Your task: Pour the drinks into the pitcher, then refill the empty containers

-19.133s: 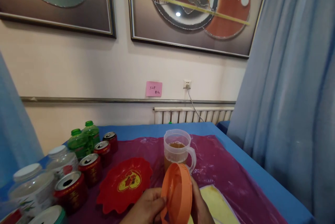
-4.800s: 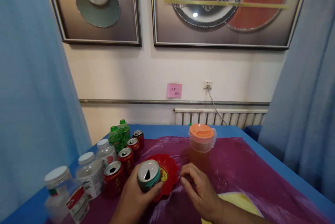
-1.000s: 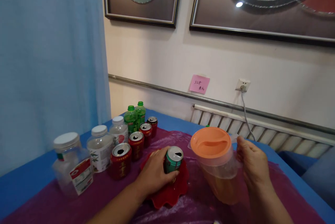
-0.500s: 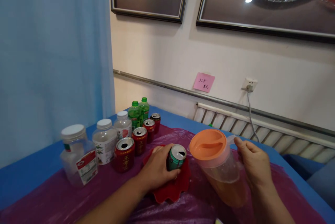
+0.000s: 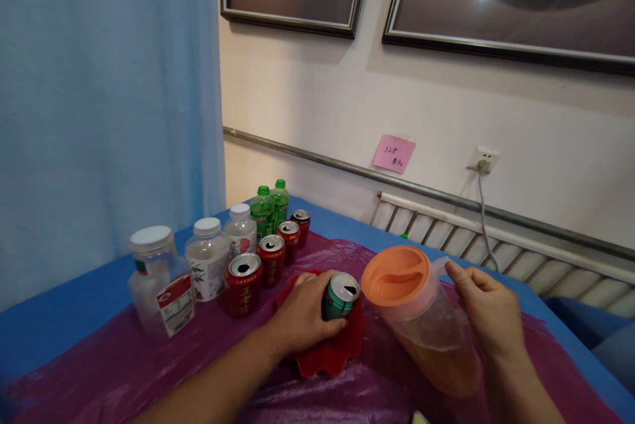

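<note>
My left hand (image 5: pixel 308 313) is wrapped round an opened green can (image 5: pixel 340 298), its top tilted to the right. Beneath the can lies a red dish with a scalloped rim (image 5: pixel 330 361). By its handle, my right hand (image 5: pixel 489 305) grips a clear plastic pitcher (image 5: pixel 421 325) with an orange lid (image 5: pixel 395 275). The pitcher leans left, and brownish liquid fills its lower part. Its lid is close to the can's opening, with a small gap between them. No stream of liquid can be made out.
Left of the dish stand several opened red cans (image 5: pixel 244 288), clear jars with white lids (image 5: pixel 163 285) and two green bottles (image 5: pixel 262 212). A purple plastic sheet (image 5: pixel 213 358) covers the blue table (image 5: pixel 44 318). Behind are a radiator (image 5: pixel 446 232) and a plugged-in cord (image 5: pixel 482 212).
The view has shifted slightly, so the background and the containers appear a little further right. Both hands keep their holds, and the pitcher leans a bit more toward the can.
</note>
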`<state>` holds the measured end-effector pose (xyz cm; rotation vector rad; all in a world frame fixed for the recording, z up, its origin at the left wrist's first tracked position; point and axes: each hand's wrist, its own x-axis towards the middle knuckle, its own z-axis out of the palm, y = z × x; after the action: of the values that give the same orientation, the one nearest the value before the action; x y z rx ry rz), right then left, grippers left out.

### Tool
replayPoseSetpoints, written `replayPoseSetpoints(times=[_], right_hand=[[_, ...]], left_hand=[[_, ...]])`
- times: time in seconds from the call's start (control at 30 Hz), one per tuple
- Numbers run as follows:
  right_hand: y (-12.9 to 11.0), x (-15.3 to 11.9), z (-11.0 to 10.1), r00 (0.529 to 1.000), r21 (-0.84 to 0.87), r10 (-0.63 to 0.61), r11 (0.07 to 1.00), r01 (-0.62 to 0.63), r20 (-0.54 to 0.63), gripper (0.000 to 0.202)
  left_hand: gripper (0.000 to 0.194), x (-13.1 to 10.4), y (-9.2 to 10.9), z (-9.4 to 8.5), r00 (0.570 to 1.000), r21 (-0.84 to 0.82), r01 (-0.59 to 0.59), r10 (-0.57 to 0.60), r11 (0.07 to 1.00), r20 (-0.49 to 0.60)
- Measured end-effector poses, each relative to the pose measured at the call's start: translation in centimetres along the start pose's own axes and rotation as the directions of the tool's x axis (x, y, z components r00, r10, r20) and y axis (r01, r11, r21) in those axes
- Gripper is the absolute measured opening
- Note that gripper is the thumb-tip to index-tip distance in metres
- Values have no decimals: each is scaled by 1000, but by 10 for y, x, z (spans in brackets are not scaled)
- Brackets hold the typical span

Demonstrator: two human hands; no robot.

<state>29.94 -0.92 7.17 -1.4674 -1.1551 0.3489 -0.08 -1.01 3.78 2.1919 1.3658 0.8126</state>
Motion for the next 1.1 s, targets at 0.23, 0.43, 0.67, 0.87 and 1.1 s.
replayPoseSetpoints(times=[0.23, 0.43, 0.67, 0.87, 1.1], right_hand=[[-1, -2, -1, 999, -30, -46, 999, 46, -3, 60], [-7, -5, 0, 1000, -42, -11, 999, 11, 8, 59], [-12, -7, 1, 1000, -58, -20, 998, 20, 0, 57], [-12, -9, 0, 1000, -84, -19, 996, 18, -13, 56], [-15, -11, 0, 1000, -87, -5, 996, 5, -8, 56]], left_hand=[[59, -2, -3, 1, 1000, 15, -16, 16, 1000, -6], [56, -2, -2, 2, 1000, 31, -12, 12, 999, 12], [51, -2, 0, 1, 1000, 46, -16, 15, 999, 26], [49, -2, 0, 1, 999, 47, -16, 15, 999, 29], [53, -2, -2, 4, 999, 32, -34, 33, 999, 23]])
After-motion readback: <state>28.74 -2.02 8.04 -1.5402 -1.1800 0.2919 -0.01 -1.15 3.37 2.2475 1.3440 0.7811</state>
